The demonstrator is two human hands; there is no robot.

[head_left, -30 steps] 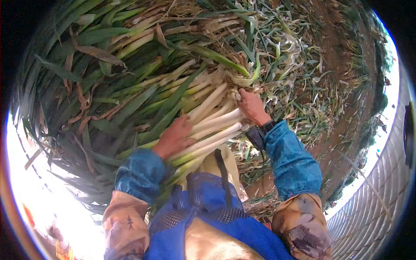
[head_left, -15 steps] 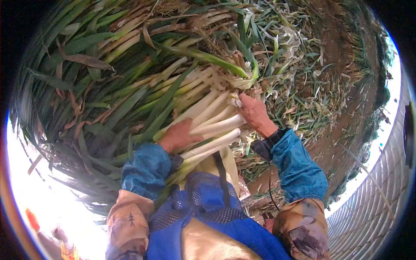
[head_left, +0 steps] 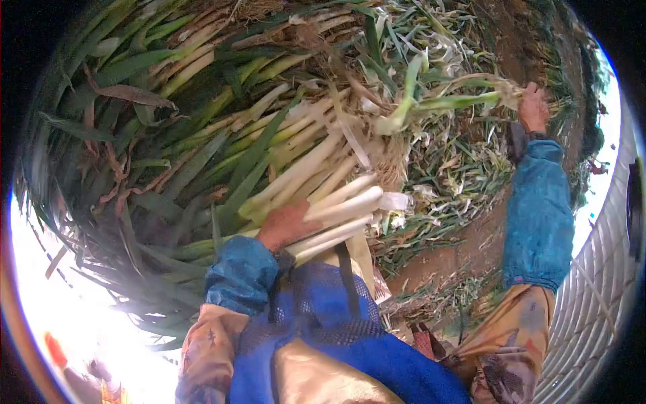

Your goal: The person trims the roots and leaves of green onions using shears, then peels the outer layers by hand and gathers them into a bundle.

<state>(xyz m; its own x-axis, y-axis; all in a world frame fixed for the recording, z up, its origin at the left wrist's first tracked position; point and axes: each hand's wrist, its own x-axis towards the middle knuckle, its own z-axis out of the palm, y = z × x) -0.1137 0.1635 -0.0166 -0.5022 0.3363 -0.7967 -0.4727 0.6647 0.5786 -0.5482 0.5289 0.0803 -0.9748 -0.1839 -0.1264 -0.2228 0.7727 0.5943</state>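
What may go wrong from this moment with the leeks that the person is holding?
1. Only the left hand holds the bundle of white stalks against the apron. Loose stalks may slide out and fall onto the soil.
2. The right hand has one leek by its root end, with the arm stretched far out. Held at one end only, the long stalk may bend, snap or slip from the grip.

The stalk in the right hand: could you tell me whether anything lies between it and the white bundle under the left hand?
Nothing solid shows. The right hand grips the stalk out to the side; between it and the bundle under the left hand lie only loose trimmings on the soil.
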